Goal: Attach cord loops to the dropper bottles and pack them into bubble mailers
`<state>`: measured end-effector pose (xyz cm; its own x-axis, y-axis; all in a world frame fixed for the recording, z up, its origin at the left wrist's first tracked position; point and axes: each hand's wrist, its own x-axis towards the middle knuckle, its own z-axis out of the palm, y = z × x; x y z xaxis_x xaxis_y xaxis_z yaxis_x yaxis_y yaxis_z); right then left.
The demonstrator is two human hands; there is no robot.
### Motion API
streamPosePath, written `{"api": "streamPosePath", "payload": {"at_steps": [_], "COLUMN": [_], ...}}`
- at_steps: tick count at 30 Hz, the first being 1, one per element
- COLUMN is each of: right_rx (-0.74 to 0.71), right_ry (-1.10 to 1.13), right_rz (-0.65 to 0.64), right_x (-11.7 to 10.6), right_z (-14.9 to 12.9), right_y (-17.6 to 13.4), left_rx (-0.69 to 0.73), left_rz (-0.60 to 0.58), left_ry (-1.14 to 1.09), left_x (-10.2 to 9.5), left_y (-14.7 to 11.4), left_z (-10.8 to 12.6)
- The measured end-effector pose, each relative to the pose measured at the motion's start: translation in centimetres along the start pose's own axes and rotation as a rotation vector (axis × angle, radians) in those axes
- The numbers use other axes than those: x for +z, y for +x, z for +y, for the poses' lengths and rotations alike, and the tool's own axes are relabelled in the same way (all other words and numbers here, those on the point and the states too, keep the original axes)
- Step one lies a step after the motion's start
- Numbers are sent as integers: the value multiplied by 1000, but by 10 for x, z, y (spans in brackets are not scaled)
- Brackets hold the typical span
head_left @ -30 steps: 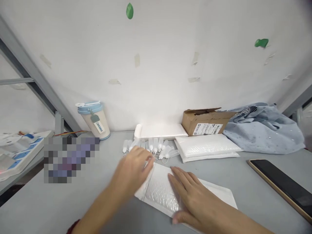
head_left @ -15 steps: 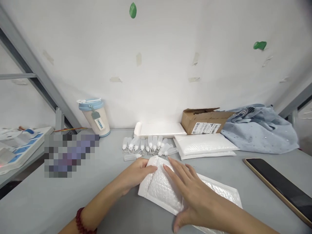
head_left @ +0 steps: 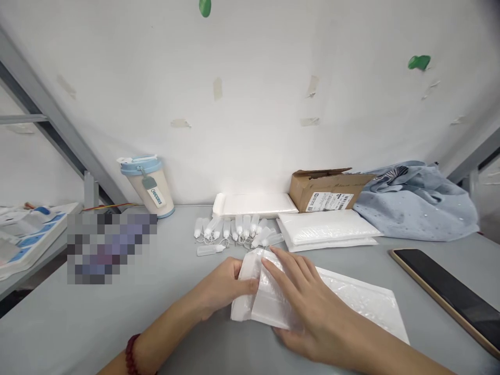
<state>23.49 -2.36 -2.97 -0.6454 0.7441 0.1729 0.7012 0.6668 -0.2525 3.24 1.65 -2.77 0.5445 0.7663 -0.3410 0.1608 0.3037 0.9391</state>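
A white bubble mailer (head_left: 269,307) lies slanted over the desk in front of me, its near end raised a little and its flap end to the left. My left hand (head_left: 228,286) pinches that flap end, thumb on top and fingers underneath. Across its middle rests my right hand (head_left: 308,302), fingers along the upper face and thumb tucked at the lower edge, gripping it. Just beyond the mailer is a cluster of small clear squeeze bottles (head_left: 239,227) with white tips; one bottle (head_left: 210,250) lies on its side nearer to me.
Behind the bottles lie a stack of flat mailers (head_left: 255,204) and some filled-looking mailers (head_left: 332,227). A cardboard box (head_left: 330,191) and blue cloth (head_left: 414,208) sit back right. A phone (head_left: 445,297) is at right, a tumbler (head_left: 148,187) and power strip (head_left: 35,234) at left.
The mailer's flap end has been bent and shifted slightly right. My right thumb has moved in under the mailer's lower edge. The view has tilted slightly.
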Motion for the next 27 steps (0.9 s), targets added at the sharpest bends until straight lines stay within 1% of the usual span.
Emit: {"api": "streamPosePath", "payload": {"at_steps": [4,7,10,12,14,15,17,20,21,22,24,27], "right_rx": [-21,-37,-72,-96,-112,-113,-117,-109,-101,-92,-75,-49], "right_ry": [-11,-30,-51,-57,-54,-53,-51,-22,-4,14,45,83], "right_rz": [38,75,116,138,160,174,205,224,221,216,207,191], "right_x": [1,1,1,0,0,0,2,4,4,4,3,1], "right_z": [0,-1,-1,-1,1,2,5,10,11,11,10,8], "right_y": [1,2,3,3,4,5,5,7,7,8,8,9], "left_rx": [17,31,8,1,17,35,86,154,159,158,151,136], "left_rz": [33,81,128,136,137,156,261,534,609,651,656,582], "left_ry": [51,93,159,207,259,305,470,877,1021,1146,1328,1415], "left_x": [3,4,3,2,1,-1,-7,-23,-29,-34,-43,-47], "left_y": [-1,1,4,5,5,3,0,-7,-8,-10,-10,-9], "left_z": [-2,-5,-9,-11,-9,-7,0,9,11,12,10,6]}}
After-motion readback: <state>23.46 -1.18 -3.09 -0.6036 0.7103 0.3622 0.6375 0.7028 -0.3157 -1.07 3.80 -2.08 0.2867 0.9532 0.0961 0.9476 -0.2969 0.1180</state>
